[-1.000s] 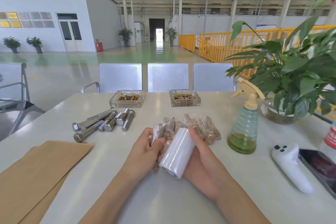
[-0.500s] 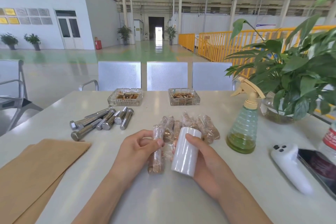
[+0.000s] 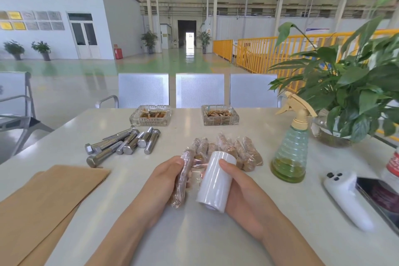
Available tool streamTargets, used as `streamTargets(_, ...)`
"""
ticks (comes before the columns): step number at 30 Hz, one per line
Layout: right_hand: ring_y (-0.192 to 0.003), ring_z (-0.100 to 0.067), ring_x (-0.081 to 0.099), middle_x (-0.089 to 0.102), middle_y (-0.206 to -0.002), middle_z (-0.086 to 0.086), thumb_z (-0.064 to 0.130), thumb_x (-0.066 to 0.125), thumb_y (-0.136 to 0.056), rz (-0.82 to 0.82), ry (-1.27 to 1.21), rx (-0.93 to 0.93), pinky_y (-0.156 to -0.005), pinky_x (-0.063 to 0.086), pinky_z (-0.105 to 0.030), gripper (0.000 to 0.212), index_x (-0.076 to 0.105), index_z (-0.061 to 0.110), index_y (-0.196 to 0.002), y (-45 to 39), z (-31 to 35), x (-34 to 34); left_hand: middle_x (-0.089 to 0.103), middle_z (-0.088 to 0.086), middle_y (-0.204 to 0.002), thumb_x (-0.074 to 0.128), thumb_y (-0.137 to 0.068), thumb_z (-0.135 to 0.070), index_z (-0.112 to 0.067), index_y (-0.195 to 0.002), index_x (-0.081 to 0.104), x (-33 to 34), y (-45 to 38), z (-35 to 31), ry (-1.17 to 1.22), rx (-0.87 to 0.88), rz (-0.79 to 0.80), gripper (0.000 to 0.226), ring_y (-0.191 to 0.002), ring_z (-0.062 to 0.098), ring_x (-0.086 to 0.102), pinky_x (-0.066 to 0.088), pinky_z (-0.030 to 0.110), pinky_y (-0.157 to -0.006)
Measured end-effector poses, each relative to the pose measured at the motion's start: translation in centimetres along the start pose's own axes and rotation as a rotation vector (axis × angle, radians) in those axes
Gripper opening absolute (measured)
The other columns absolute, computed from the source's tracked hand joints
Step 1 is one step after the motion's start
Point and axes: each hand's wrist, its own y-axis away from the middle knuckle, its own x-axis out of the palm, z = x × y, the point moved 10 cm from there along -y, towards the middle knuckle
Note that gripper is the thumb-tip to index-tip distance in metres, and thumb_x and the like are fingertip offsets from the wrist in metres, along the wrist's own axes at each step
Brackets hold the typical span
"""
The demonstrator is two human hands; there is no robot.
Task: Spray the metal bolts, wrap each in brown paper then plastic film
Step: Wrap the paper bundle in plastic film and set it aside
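1. On the pale table (image 3: 216, 239), just before the person, the left hand (image 3: 160, 181) has its fingers curled round a wrapped bolt (image 3: 183, 176) — brown paper under clear film, held lengthwise, near end pointing toward the body.
2. Beside it, the right hand (image 3: 239, 188) grips the white roll of plastic film (image 3: 216, 181), thumb on top, the roll tilted with its far end raised; a short stretch of clear film runs between roll and bolt.
3. Just beyond the hands lies a cluster of finished wrapped bolts (image 3: 235, 150), touching one another.
4. Farther left sits a loose heap of bare metal bolts (image 3: 123, 144), hex heads mostly toward the viewer.
5. At the near left edge, sheets of brown paper (image 3: 47, 203) lie flat, stacked.
6. Right of the wrapped pile stands the spray bottle (image 3: 290, 153), upright, greenish liquid low inside.
7. Two glass ashtrays (image 3: 151, 115) rest near the far edge — well apart from each other.
8. A potted plant (image 3: 354, 97) stands at far right; a white controller (image 3: 345, 196) lies near the right edge, next to a dark phone (image 3: 380, 194).
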Motion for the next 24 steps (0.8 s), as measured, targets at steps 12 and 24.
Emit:
streamTargets(12, -0.128, -0.042, 0.059, 0.065, -0.133, -0.024, 0.033, 0.076, -0.088, -0.014, 0.247, -0.104, -0.112, 0.044, -0.058, 0.053, 0.064, 0.011, -0.135, 0.1, 1.1, 0.3, 0.067, 0.025, -0.088, 0.074, -0.094, -0.024, -0.016, -0.109, 0.068, 1.0, 0.7, -1.5, 0.096, 0.126, 0.028, 0.018, -0.080, 0.031, 0.063, 0.055, 0.039, -0.068)
streamTargets(24, -0.106, -0.015, 0.072, 0.076, -0.116, 0.000, 0.024, 0.080, -0.084, -0.063, 0.587, -0.391, -0.081, 0.057, -0.024, 0.037, 0.070, 0.035, -0.118, 0.8, 2.3, 2.4, 0.074, 0.018, -0.115, 0.076, -0.090, -0.046, -0.015, -0.121, 0.072, 3.4, 1.2, -1.8, 0.107, 0.089, 0.236, 0.044, -0.107, 0.034, 0.072, 0.058, 0.033, -0.080)
